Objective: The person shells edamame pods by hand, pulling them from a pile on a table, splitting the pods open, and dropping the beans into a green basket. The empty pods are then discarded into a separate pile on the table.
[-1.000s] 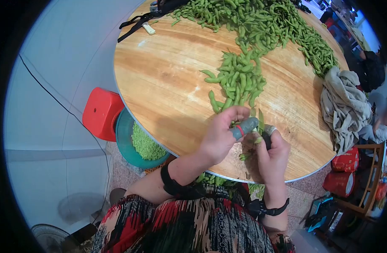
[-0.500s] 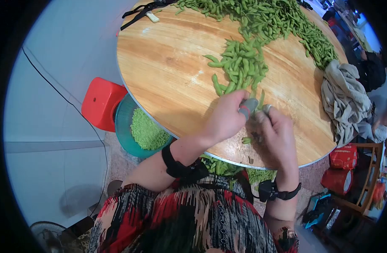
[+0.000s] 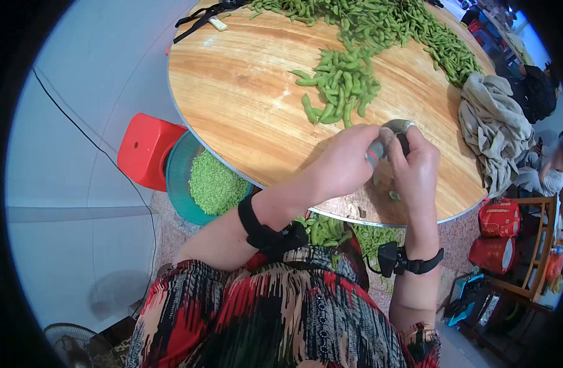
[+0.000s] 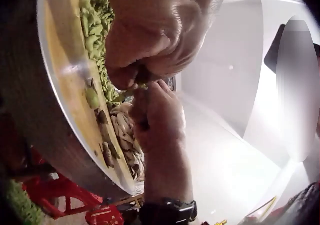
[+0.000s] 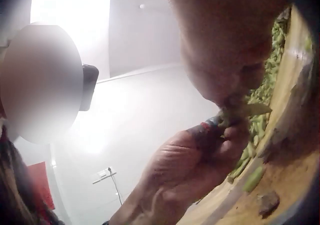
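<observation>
My two hands meet over the near right part of the round wooden table (image 3: 244, 110). The left hand (image 3: 349, 161) has a grey finger cover (image 3: 374, 152) with a red band, and its curled fingers press against the right hand's fingertips. A dark cover sits on a digit of the right hand (image 3: 419, 168). Between them they pinch a green soybean pod (image 5: 257, 108), which pokes out in the right wrist view and is mostly hidden by fingers in the head view. Just beyond the hands lies a small pile of pods (image 3: 341, 89).
A larger heap of pods (image 3: 391, 24) covers the far side. A grey cloth (image 3: 493, 132) hangs over the right edge. Below the left edge, a teal basin (image 3: 178, 196) holds shelled beans (image 3: 214, 184) beside a red stool (image 3: 149, 150). Pod scraps (image 3: 395, 195) lie near the front edge.
Both hands have shifted right and slightly farther over the table, coming close together. The pod that stood up between the fingers earlier is now covered by them in the head view.
</observation>
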The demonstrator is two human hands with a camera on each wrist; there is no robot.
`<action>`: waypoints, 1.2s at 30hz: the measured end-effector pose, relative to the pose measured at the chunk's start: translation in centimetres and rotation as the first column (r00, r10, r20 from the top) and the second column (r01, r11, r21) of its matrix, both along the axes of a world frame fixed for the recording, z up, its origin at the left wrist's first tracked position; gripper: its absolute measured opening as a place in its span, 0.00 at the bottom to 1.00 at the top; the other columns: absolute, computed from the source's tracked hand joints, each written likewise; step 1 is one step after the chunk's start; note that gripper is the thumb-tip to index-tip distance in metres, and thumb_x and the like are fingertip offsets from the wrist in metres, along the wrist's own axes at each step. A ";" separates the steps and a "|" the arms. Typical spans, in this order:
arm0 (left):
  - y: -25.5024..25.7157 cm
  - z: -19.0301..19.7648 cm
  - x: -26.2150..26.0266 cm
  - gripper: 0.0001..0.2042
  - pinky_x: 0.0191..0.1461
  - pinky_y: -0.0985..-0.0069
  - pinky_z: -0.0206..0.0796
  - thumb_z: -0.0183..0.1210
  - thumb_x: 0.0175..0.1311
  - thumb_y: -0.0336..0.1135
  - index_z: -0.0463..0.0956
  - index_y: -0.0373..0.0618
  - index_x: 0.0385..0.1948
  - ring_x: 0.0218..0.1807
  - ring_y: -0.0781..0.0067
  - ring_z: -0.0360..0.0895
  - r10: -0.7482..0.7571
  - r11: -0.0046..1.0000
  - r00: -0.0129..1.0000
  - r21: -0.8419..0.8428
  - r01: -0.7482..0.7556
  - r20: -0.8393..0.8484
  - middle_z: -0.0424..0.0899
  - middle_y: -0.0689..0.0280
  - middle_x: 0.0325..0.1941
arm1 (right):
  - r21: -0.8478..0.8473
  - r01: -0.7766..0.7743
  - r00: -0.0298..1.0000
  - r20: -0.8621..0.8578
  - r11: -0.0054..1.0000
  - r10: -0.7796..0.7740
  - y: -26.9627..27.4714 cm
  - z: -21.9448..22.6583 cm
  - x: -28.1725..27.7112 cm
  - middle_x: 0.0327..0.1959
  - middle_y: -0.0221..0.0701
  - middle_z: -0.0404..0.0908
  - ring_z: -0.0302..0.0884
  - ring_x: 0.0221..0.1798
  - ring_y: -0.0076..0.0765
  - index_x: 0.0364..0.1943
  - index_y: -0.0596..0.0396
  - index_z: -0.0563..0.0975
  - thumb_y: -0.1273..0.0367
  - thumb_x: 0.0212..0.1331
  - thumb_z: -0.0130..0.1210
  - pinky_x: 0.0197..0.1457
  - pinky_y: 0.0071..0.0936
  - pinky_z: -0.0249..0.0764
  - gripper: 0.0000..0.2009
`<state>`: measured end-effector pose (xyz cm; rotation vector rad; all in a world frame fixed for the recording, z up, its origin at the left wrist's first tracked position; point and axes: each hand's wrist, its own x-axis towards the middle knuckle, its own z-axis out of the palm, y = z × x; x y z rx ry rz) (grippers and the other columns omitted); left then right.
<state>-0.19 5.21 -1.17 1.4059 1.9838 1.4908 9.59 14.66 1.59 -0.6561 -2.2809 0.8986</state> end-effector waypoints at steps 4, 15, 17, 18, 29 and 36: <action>-0.2 0.0 0.2 0.09 0.38 0.71 0.66 0.58 0.51 0.27 0.72 0.36 0.34 0.30 0.62 0.73 -0.116 0.989 0.976 -0.066 0.130 0.183 0.76 0.55 0.27 | -0.071 0.067 0.997 -0.023 0.995 -0.069 0.0 -0.3 1.5 0.20 0.38 0.76 0.74 0.21 0.35 0.28 0.60 0.76 0.68 0.54 0.56 0.27 0.28 0.68 0.08; 0.1 1.9 0.8 0.08 0.34 0.71 0.65 0.58 0.50 0.27 0.73 0.37 0.31 0.27 0.62 0.73 -0.150 0.955 0.984 -0.272 0.119 -0.097 0.75 0.55 0.24 | -0.170 0.028 0.998 -0.058 0.985 -0.039 -0.2 -0.9 3.1 0.21 0.37 0.75 0.72 0.24 0.31 0.28 0.61 0.73 0.73 0.56 0.53 0.30 0.26 0.68 0.05; 0.3 1.0 0.8 0.06 0.33 0.73 0.65 0.56 0.53 0.27 0.71 0.35 0.30 0.27 0.66 0.74 -0.205 0.957 0.960 -0.244 0.156 -0.192 0.76 0.60 0.25 | -0.212 0.004 0.992 -0.125 0.977 -0.031 -0.3 -1.3 3.1 0.20 0.37 0.75 0.72 0.24 0.31 0.28 0.61 0.73 0.73 0.56 0.52 0.30 0.25 0.67 0.04; 0.5 0.5 0.9 0.06 0.33 0.73 0.65 0.56 0.53 0.27 0.71 0.35 0.30 0.27 0.66 0.74 -0.208 0.956 0.959 -0.246 0.158 -0.194 0.76 0.60 0.25 | -0.214 0.005 0.991 -0.127 0.977 -0.033 -0.3 -1.3 3.1 0.20 0.37 0.75 0.72 0.24 0.31 0.28 0.61 0.73 0.73 0.56 0.52 0.30 0.25 0.67 0.04; 0.9 0.3 0.8 0.03 0.26 0.91 0.55 0.57 0.56 0.28 0.74 0.46 0.31 0.25 0.91 0.66 -0.266 0.898 0.489 0.030 0.439 0.830 0.74 0.76 0.27 | -0.380 -0.109 0.973 -0.228 0.919 0.021 0.1 -1.2 4.5 0.25 0.26 0.74 0.69 0.29 0.20 0.31 0.58 0.73 0.69 0.60 0.51 0.33 0.20 0.67 0.06; 0.0 1.1 -0.9 0.06 0.32 0.78 0.65 0.58 0.56 0.31 0.78 0.41 0.33 0.28 0.76 0.74 -0.223 0.930 0.915 -0.210 0.303 0.335 0.77 0.69 0.26 | -0.725 -0.506 0.773 -0.143 0.466 0.618 4.0 1.6 9.7 0.26 0.28 0.76 0.68 0.28 0.18 0.34 0.60 0.76 0.63 0.54 0.56 0.30 0.17 0.64 0.13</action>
